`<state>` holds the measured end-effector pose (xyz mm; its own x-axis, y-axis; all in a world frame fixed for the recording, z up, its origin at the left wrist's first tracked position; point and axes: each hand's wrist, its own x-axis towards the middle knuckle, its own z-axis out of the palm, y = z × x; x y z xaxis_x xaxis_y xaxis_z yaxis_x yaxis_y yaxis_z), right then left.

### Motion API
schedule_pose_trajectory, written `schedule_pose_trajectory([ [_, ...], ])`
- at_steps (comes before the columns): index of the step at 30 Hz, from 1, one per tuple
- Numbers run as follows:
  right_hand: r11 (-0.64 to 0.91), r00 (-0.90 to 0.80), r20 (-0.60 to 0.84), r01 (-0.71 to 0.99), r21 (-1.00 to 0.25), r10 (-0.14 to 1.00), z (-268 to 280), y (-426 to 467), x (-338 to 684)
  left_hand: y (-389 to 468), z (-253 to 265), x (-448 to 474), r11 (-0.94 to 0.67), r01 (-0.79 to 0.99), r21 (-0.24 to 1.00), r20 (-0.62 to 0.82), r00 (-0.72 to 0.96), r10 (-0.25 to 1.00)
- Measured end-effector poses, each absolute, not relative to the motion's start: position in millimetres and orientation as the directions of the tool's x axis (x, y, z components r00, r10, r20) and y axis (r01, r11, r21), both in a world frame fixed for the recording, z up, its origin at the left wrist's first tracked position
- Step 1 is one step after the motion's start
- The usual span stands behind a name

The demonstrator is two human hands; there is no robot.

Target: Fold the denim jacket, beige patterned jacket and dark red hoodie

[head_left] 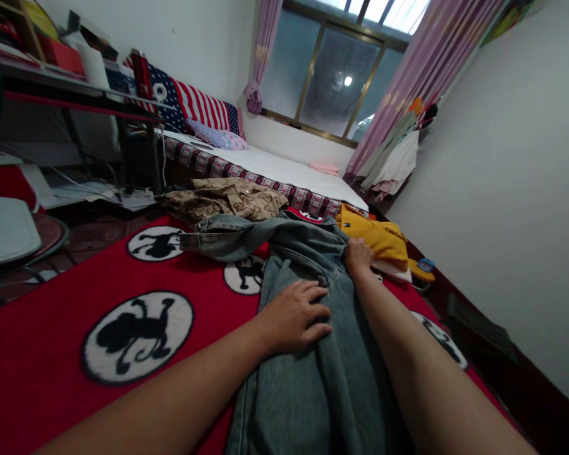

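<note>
A blue-grey denim jacket (pixel 298 379) lies lengthwise in front of me on a red blanket (pixel 38 341) with round black-and-white figures. One sleeve stretches out to the left, its cuff end on the blanket. My left hand (pixel 296 316) rests flat on the middle of the denim, fingers spread. Farther up, my right hand (pixel 359 256) is closed at the jacket's right upper edge, apparently gripping the cloth; its fingertips are hidden. Just beyond that hand is a folded yellow garment (pixel 372 234). A brown patterned garment (pixel 237 199) lies heaped behind the sleeve.
Along the window wall stands a bed with a white top (pixel 284 161) and flag-patterned cushions (pixel 203 101). A cluttered desk (pixel 90 91) and a chair (pixel 9 230) are on the left. Clothes (pixel 393 161) hang by the purple curtain (pixel 408 82). A white wall rises on the right.
</note>
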<state>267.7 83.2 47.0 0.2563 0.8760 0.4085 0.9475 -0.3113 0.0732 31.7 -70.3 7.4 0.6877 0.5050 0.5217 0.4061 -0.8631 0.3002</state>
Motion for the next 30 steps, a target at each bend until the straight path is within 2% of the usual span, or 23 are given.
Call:
schedule_pose_trajectory([
  [6,-0.254,0.221,0.321,0.965,0.066,0.921,38.3,70.3,264.8,-68.2,7.7,30.8,-0.867,0.4,0.296,0.527,0.688,0.498],
  [13,0.015,-0.018,0.184,1.0,0.018,0.983,20.5,-17.2,275.3,-65.1,5.1,32.6,-0.879,0.394,0.269,0.509,0.717,0.476],
  [15,0.042,-0.033,0.19,0.998,-0.043,0.981,16.4,-53.1,275.8,-65.5,4.5,33.5,-0.875,0.409,0.258,0.494,0.723,0.483],
  [19,0.002,0.049,0.225,0.975,-0.221,0.973,24.2,-114.1,265.4,-67.6,4.8,34.7,-0.871,0.431,0.234,0.478,0.729,0.489],
  [21,0.071,0.058,0.359,0.938,-0.338,0.932,31.9,-138.7,247.9,-68.6,5.3,34.8,-0.873,0.431,0.23,0.486,0.726,0.486],
  [23,0.179,0.113,0.539,0.869,-0.461,0.835,35.3,-161.7,220.1,-69.3,5.5,34.2,-0.872,0.427,0.239,0.497,0.718,0.487],
  [25,0.293,0.159,0.63,0.782,-0.551,0.76,32.6,-181.4,187.1,-69.1,5.1,32.6,-0.868,0.416,0.269,0.508,0.705,0.495],
  [28,0.475,-0.101,0.553,0.653,-0.59,0.827,28.8,-189.5,149.9,-67.2,4.1,28.7,-0.826,0.408,0.389,0.502,0.658,0.562],
  [30,0.476,-0.112,0.514,0.58,-0.661,0.851,34.8,-172.1,143.3,-65.6,3.7,26.6,-0.786,0.402,0.47,0.516,0.597,0.614],
])
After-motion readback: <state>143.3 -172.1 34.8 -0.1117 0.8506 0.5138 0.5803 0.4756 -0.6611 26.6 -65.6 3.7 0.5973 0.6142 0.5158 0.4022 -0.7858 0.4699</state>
